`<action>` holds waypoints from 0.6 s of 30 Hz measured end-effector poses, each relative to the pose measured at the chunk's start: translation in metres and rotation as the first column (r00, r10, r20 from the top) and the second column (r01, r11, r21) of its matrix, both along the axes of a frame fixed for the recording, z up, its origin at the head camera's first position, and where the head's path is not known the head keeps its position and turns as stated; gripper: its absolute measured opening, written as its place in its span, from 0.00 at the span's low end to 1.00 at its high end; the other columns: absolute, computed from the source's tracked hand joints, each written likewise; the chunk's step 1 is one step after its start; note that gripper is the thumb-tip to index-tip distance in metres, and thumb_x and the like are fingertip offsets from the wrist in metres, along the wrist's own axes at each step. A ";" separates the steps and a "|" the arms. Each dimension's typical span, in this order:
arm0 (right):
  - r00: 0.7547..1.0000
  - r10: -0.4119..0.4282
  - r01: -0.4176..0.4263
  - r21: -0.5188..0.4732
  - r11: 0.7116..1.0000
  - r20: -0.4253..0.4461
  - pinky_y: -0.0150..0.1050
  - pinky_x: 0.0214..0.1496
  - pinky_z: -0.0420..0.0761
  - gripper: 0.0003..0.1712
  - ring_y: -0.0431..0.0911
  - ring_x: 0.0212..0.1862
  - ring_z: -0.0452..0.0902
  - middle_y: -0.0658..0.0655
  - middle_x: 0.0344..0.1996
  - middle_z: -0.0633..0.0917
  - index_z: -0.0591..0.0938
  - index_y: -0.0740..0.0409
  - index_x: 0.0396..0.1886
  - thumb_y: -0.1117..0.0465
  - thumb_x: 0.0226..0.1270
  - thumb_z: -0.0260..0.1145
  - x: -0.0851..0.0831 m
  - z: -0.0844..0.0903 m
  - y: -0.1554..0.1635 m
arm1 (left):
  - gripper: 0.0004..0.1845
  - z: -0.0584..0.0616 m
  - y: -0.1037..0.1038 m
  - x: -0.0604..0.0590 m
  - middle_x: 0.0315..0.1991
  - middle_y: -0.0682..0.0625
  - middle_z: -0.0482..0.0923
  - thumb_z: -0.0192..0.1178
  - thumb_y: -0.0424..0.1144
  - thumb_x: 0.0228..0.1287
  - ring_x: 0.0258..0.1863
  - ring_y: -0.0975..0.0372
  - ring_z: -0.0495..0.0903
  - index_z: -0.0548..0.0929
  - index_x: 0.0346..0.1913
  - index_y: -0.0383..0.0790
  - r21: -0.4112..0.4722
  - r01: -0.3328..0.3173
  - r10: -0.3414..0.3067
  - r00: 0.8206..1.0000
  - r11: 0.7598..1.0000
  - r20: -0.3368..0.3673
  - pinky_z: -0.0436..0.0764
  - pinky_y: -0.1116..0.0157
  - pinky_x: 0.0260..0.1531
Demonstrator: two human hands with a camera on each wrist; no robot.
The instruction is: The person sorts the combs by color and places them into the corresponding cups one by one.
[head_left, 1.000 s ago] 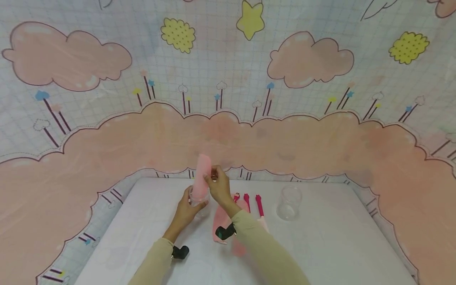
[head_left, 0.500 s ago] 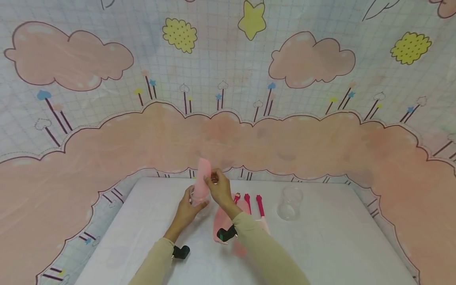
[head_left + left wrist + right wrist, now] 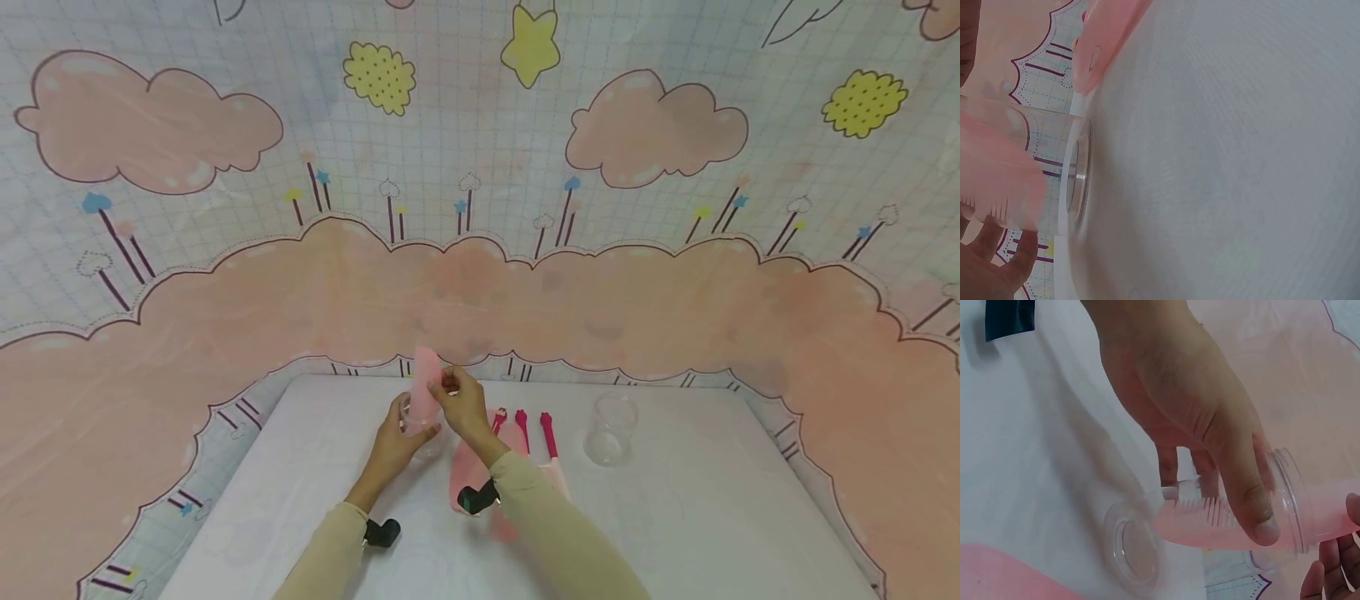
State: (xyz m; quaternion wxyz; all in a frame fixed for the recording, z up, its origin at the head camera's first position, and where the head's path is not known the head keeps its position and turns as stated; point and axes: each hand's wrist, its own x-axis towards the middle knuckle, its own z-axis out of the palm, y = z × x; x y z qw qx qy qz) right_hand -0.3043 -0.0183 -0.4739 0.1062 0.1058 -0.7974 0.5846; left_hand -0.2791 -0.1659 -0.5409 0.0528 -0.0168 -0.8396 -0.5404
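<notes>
My left hand (image 3: 397, 437) grips a clear jar (image 3: 1135, 550) round its side, thumb on one side and fingers on the other. A pink comb (image 3: 426, 387) stands nearly upright in the jar's mouth. Its lower end with the teeth (image 3: 997, 203) shows through the clear wall, above the jar's base. My right hand (image 3: 461, 408) pinches the comb's upper part between thumb and fingers; in the right wrist view its fingertips (image 3: 1332, 569) appear at the right edge, against the comb outside the mouth.
Right of the held jar, a flat pink piece (image 3: 463, 471) and several thin magenta handles (image 3: 548, 435) lie on the white table, partly under my right forearm. Another clear jar (image 3: 611, 429) stands farther right. A patterned cloth (image 3: 637, 308) hangs behind the table.
The comb and my right hand have moved down, so the comb sits deeper in the jar. My left hand and the jar have stayed almost in place.
</notes>
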 end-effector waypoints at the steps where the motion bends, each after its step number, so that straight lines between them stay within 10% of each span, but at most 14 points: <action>1: 1.000 -0.001 0.001 0.001 1.000 0.001 0.34 0.45 0.82 0.09 0.45 0.40 0.81 0.58 0.36 0.86 0.82 0.59 0.40 0.59 0.65 0.69 0.000 -0.001 0.000 | 0.49 0.000 0.000 0.000 0.74 0.40 0.59 0.71 0.55 0.55 0.72 0.45 0.64 0.55 0.74 0.43 0.003 0.003 -0.003 1.000 1.000 0.001 0.65 0.42 0.69; 18: 0.999 0.005 -0.007 0.043 0.999 0.049 0.31 0.44 0.80 0.11 0.43 0.42 0.79 0.54 0.38 0.87 0.84 0.56 0.42 0.55 0.64 0.70 -0.002 -0.012 0.003 | 0.50 0.001 0.000 0.001 0.74 0.40 0.60 0.71 0.55 0.55 0.71 0.44 0.64 0.56 0.73 0.42 -0.011 -0.005 0.005 1.000 1.000 0.001 0.65 0.42 0.69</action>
